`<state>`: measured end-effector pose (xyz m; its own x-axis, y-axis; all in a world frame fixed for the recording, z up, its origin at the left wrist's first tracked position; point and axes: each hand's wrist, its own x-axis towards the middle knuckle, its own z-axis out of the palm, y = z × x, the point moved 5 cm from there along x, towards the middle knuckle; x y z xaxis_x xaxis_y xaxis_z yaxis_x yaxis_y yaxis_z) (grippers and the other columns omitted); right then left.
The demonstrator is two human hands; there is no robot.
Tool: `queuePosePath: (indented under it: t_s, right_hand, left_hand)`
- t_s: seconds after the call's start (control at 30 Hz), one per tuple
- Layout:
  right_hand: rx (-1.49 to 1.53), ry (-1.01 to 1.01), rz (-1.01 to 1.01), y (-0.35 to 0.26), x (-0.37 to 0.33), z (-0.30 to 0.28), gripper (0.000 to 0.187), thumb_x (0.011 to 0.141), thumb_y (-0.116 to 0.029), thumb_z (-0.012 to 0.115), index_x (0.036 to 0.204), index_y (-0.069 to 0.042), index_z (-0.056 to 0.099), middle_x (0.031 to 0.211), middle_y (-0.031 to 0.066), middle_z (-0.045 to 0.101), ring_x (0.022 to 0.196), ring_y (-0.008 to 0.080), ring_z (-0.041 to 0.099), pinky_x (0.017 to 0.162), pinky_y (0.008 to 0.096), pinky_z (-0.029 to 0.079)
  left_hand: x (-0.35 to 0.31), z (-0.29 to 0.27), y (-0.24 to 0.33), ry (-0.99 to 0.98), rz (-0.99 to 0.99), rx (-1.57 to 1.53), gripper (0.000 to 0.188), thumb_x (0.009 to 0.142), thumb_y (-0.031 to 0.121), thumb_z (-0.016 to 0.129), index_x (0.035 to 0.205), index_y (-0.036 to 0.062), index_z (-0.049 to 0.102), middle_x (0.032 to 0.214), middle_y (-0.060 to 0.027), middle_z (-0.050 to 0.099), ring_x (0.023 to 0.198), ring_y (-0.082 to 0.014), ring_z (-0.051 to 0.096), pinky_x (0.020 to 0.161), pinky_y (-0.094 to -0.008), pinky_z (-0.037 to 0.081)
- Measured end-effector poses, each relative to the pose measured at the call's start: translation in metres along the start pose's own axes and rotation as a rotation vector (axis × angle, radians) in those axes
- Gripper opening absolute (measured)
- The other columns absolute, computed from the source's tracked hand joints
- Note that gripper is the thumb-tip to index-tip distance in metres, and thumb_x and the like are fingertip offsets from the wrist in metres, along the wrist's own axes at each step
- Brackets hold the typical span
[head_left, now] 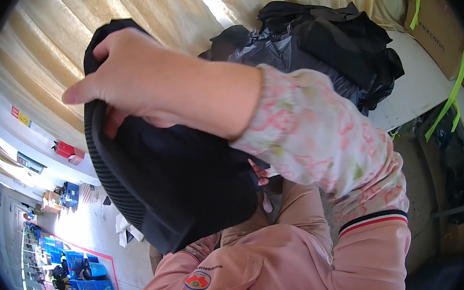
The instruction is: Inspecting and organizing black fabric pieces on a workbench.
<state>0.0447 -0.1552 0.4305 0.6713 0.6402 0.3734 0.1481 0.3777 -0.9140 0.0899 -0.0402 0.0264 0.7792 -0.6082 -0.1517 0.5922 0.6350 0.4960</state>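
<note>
A black fabric piece (185, 179) with a ribbed band along one edge hangs in front of me, raised to the left. My right hand (120, 71) grips its upper edge, thumb on the near side and fingers curled around the cloth. The right arm, in a pale floral sleeve cover, crosses the view from the right. Some fingertips of my left hand (260, 173) show past the right edge of the fabric; the rest of that hand is hidden, so its grip cannot be made out.
A pile of black garments and dark plastic (328, 48) lies on a white table (420, 78). Cardboard boxes (440, 36) with yellow-green straps stand at the far right. Beige curtains (59, 36) hang at the back. Blue crates (95, 288) stand on the floor at lower left.
</note>
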Motion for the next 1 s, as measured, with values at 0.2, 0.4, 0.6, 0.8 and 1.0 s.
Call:
queuePosePath:
  t_s: [0.2, 0.4, 0.6, 0.8, 1.0]
  right_hand:
    - [0.073, 0.041, 0.015, 0.012, 0.015, 0.011, 0.044, 0.083, -0.017, 0.080, 0.106, 0.008, 0.052, 0.072, 0.0135, 0.062, 0.059, 0.0265, 0.068, 0.045, 0.0387, 0.046]
    - [-0.001, 0.060, -0.152, 0.013, 0.018, -0.049, 0.076, 0.077, -0.024, 0.083, 0.136, 0.006, 0.047, 0.097, 0.0135, 0.067, 0.061, 0.0158, 0.061, 0.050, 0.0297, 0.048]
    - [-0.361, 0.239, -0.162, 0.173, -0.014, -0.150, 0.054, 0.077, -0.016, 0.080, 0.121, 0.001, 0.055, 0.101, 0.0108, 0.067, 0.085, 0.0173, 0.065, 0.071, 0.0335, 0.052]
    - [-0.753, 0.466, 0.425, 0.414, -0.072, -0.161, 0.067, 0.076, -0.017, 0.081, 0.130, 0.001, 0.046, 0.114, 0.0307, 0.065, 0.110, 0.0466, 0.061, 0.093, 0.0478, 0.049]
    - [-0.729, 0.543, 0.302, 0.454, -0.083, -0.162, 0.069, 0.076, -0.020, 0.083, 0.131, 0.000, 0.047, 0.116, 0.0291, 0.065, 0.111, 0.0458, 0.061, 0.095, 0.0476, 0.049]
  left_hand:
    - [-0.036, -0.004, 0.021, 0.099, 0.116, -0.007, 0.035, 0.101, 0.025, 0.058, 0.130, 0.0054, 0.056, 0.122, -0.0101, 0.066, 0.105, -0.0244, 0.067, 0.090, -0.0405, 0.056]
    - [-0.150, -0.024, 0.111, 0.479, 0.421, 0.267, 0.035, 0.101, 0.024, 0.059, 0.131, 0.0058, 0.055, 0.123, -0.0103, 0.066, 0.106, -0.0249, 0.067, 0.091, -0.0408, 0.056]
    - [-0.268, -0.041, 0.185, 0.562, 0.764, 0.696, 0.037, 0.100, 0.017, 0.061, 0.134, 0.0064, 0.053, 0.126, -0.0111, 0.064, 0.111, -0.0268, 0.066, 0.095, -0.0421, 0.055]
    - [-0.280, -0.121, 0.200, 1.578, 0.330, 1.689, 0.058, 0.077, 0.017, 0.080, 0.127, 0.0013, 0.054, 0.109, -0.0158, 0.062, 0.103, -0.0308, 0.061, 0.091, -0.0426, 0.050]
    - [-0.135, -0.008, 0.073, 0.746, 0.820, 2.049, 0.065, 0.081, 0.027, 0.078, 0.137, 0.0097, 0.050, 0.147, -0.0210, 0.041, 0.137, -0.0432, 0.038, 0.115, -0.0517, 0.028]
